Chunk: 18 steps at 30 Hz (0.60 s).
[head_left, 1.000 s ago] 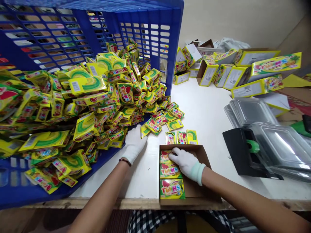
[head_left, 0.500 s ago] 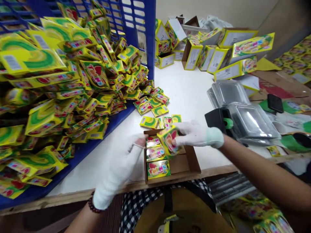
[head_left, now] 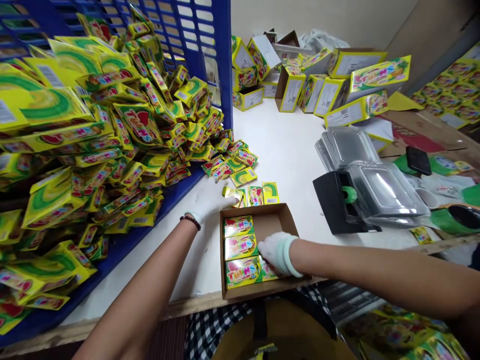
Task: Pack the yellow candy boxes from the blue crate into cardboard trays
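Observation:
White-gloved, my right hand (head_left: 278, 251) is down inside an open brown cardboard tray (head_left: 290, 216). Its fingers are closed on a small Twins candy box (head_left: 267, 270) in the front row, partly hidden by the hand. Left of it, a column of three Twins boxes (head_left: 240, 247) lies flat against the tray's left wall. Beyond the tray's back left corner, my left hand (head_left: 210, 199), gloved too, has its thumb and fingers around a yellow candy box (head_left: 240, 196) on the table. Two more boxes (head_left: 262, 195) lie just right of that one.
A blue plastic crate (head_left: 224, 60) heaped with candy boxes (head_left: 138, 125) fills the left, some spilling onto the white table (head_left: 285, 145). Larger display cartons (head_left: 330, 95) crowd the back. At right are clear plastic trays (head_left: 390, 190) and a black tape dispenser (head_left: 333, 202).
My right hand has lowered the candy box it held above the tray into the front row. My left hand has moved from the tray's left edge to a box behind it.

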Available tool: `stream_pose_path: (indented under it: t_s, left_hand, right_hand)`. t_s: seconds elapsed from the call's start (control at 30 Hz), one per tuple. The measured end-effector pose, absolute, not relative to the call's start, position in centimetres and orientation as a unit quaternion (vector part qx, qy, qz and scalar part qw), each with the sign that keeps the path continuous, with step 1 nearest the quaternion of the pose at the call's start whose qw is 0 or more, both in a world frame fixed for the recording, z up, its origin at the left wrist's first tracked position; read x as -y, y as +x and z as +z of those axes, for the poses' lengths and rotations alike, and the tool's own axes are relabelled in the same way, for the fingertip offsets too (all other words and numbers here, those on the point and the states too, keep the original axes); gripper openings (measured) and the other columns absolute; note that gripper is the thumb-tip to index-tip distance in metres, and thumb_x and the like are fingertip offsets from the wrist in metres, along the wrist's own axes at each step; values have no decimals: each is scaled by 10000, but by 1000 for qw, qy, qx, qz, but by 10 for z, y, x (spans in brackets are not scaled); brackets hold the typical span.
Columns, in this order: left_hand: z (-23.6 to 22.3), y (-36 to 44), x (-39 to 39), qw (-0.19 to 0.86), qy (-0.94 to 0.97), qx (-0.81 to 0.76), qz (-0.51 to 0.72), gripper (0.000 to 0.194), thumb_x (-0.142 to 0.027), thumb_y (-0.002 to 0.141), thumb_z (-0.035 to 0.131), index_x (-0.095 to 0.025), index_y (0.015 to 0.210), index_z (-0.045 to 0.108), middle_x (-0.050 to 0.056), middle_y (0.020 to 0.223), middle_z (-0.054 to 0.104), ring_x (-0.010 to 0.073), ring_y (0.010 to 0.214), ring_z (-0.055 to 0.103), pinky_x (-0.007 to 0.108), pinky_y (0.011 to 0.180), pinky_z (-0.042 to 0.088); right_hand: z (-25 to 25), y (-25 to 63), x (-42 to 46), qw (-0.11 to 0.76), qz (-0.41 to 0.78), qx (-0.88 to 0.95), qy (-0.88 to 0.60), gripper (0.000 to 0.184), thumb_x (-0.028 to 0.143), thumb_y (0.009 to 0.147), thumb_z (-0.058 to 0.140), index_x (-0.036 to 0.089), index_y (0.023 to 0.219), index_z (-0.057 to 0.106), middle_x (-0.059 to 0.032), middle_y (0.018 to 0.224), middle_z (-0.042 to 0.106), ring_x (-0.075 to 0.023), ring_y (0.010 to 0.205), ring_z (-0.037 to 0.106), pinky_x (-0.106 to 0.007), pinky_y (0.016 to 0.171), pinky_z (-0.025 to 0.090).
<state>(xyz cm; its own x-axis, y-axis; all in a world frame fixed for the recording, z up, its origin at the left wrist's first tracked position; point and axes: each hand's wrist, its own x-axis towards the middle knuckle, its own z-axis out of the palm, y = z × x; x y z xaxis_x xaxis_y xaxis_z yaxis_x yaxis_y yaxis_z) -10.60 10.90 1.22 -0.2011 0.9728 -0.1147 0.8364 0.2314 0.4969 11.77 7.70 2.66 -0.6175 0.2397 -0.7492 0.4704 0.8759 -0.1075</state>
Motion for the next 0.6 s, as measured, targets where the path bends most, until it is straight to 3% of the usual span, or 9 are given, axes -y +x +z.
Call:
stream_pose_path:
  t_s: [0.1,0.2,0.27,0.33,0.37,0.43,0.5,0.57,0.6]
  left_hand:
    - [8,-113,-104,249,599,-734,200,579,-475,571,749,-177,1063,682,110,1124,653,311,1081,586,378,941,459]
    - [3,-123,-91,278,575,-723,262,472,-450,628,709,-157,998,686,72,958,704,239,892,647,331,826,509]
    - [6,-130,-79,280,545,-724,317,449,-480,709,639,-135,995,671,84,950,710,225,864,657,329,800,522]
    - [18,-131,-66,269,510,-725,377,505,-523,783,558,-119,1078,628,115,1042,701,220,894,665,339,811,534]
    - [27,-128,-59,274,485,-715,423,534,-536,802,544,-120,1133,594,125,1084,692,216,906,670,346,822,539]
    - [49,-113,-48,333,425,-655,529,552,-528,808,589,-152,1210,539,116,1128,685,203,917,682,354,845,549]
    - [69,-88,-38,454,373,-560,584,523,-469,786,674,-191,1211,551,93,1099,699,201,910,694,363,848,561]
    - [79,-58,-32,568,370,-488,551,468,-435,784,699,-199,1176,603,94,1053,713,221,903,701,386,830,574]
    - [80,-46,-31,595,384,-473,524,435,-441,796,686,-195,1150,632,100,1023,720,233,894,702,398,816,578]
  right_hand:
    - [17,129,-72,352,-154,-892,239,619,189,593,831,105,1171,625,-227,1100,692,-349,959,710,-413,743,575]
    - [15,137,-81,329,-192,-891,248,674,242,579,852,120,1195,606,-187,1120,687,-330,978,696,-380,760,556]
    - [23,141,-93,292,-251,-886,260,498,314,681,791,153,1129,645,-137,1068,707,-283,920,695,-336,728,537]
    - [38,144,-107,200,-306,-887,282,256,305,832,640,167,1044,679,-90,971,718,-220,847,676,-306,729,516]
    - [47,146,-115,134,-326,-888,294,225,272,875,575,161,1040,681,-79,944,715,-198,832,662,-301,753,509]
    - [63,146,-128,-13,-352,-887,299,309,228,897,531,141,1175,633,-83,1016,697,-182,887,637,-310,837,497]
    - [77,144,-138,-116,-387,-877,260,516,264,876,589,150,1369,488,-95,1182,646,-192,1009,607,-329,913,479]
    - [86,142,-145,-154,-433,-865,199,631,323,861,635,184,1428,396,-84,1254,606,-195,1069,583,-333,937,469]
    - [90,142,-147,-153,-453,-861,172,593,341,871,630,188,1401,412,-75,1239,608,-190,1062,582,-328,932,470]
